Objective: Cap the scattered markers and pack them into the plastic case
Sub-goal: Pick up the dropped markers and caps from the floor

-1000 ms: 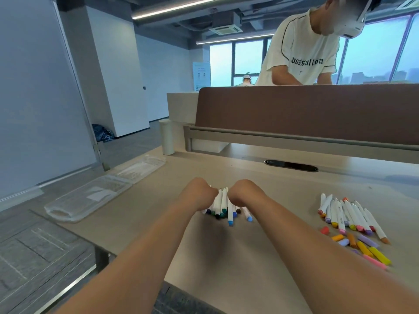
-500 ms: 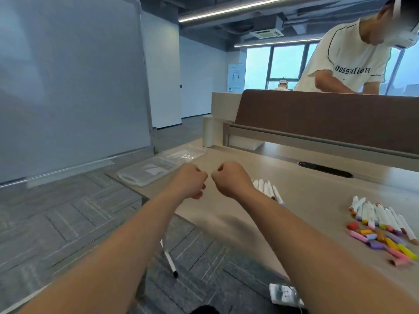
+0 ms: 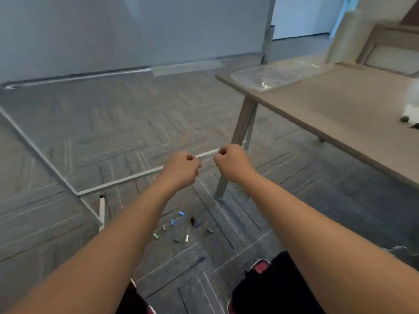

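My left hand (image 3: 181, 168) and my right hand (image 3: 231, 164) hang side by side in the air as closed fists, over the carpet left of the table. Nothing shows in either fist. Several small marker caps (image 3: 181, 230), blue, green, grey and dark, lie scattered on the carpet below my forearms. One white marker (image 3: 102, 210) lies on the floor to their left. The clear plastic case (image 3: 278, 73) lies open on the table's far left corner. A blurred bunch of white markers (image 3: 411, 114) shows at the right edge of the table.
The beige table (image 3: 328, 105) fills the right side, its metal leg (image 3: 238, 150) just behind my right hand. A large whiteboard (image 3: 136, 30) on a floor frame stands at the back left. My red shoes (image 3: 260, 266) are at the bottom.
My view has swung left and down from the table to the floor. Both hands left the marker bundle on the table and now hover as fists over the carpet.
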`<action>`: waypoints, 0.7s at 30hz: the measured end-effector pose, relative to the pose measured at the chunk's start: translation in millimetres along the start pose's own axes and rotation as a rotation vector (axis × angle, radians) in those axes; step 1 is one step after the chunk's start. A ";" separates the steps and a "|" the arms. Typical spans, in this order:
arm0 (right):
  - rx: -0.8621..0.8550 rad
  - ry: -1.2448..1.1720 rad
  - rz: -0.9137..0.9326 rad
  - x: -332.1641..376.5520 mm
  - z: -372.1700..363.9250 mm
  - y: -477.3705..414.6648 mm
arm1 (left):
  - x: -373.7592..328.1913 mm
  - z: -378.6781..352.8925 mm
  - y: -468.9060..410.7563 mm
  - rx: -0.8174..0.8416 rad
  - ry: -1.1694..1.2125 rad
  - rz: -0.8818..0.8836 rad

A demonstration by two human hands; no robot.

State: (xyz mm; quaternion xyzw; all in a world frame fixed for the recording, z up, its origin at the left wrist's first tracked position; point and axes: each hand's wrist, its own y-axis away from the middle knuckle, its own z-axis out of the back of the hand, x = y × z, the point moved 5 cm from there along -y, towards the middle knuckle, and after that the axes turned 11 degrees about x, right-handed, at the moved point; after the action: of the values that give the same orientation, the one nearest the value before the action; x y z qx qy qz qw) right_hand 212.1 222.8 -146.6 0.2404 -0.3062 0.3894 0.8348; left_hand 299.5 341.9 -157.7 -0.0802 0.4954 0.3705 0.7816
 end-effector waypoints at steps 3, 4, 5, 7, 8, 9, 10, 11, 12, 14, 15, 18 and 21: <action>0.130 0.003 -0.040 -25.3 -75.7 -26.3 | 84.4 -1.0 -17.4 0.034 -0.027 0.098; 0.163 0.007 -0.053 -37.1 -99.9 -35.9 | 111.1 -2.7 -23.7 0.048 -0.044 0.130; 0.194 0.014 -0.071 -50.2 -123.3 -45.7 | 138.0 -5.3 -31.5 0.058 -0.060 0.160; 0.258 0.020 -0.120 -80.9 -169.5 -67.3 | 188.2 -13.5 -49.8 0.075 -0.059 0.217; 0.284 0.020 -0.143 -96.8 -191.1 -78.8 | 213.4 -19.5 -61.3 0.085 -0.044 0.249; 0.305 0.021 -0.165 -113.1 -211.4 -90.5 | 238.9 -26.4 -74.0 0.096 -0.028 0.283; 0.325 0.025 -0.190 -129.6 -230.6 -101.9 | 263.1 -34.5 -86.5 0.108 -0.019 0.320; 0.343 0.030 -0.217 -146.4 -249.1 -113.4 | 285.5 -42.9 -99.0 0.120 -0.024 0.351; 0.359 0.035 -0.247 -163.8 -266.7 -124.1 | 307.0 -51.7 -112.7 0.129 -0.045 0.375; 0.385 0.062 -0.307 -199.6 -297.9 -143.3 | 343.7 -71.9 -139.5 0.159 -0.124 0.411; 0.398 0.078 -0.332 -217.5 -311.3 -151.9 | 360.1 -83.2 -152.0 0.186 -0.178 0.434; 0.430 0.129 -0.392 -265.9 -345.3 -175.2 | 398.5 -113.7 -185.1 0.245 -0.327 0.491; 0.447 0.232 -0.447 -312.2 -370.6 -194.8 | 434.7 -148.8 -213.1 0.320 -0.432 0.524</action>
State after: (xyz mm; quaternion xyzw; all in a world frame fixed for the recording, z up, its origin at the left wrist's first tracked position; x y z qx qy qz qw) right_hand 328.5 189.7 -654.6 0.4329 -0.0558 0.2789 0.8554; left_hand 435.5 334.0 -645.5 0.2524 0.3743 0.4844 0.7494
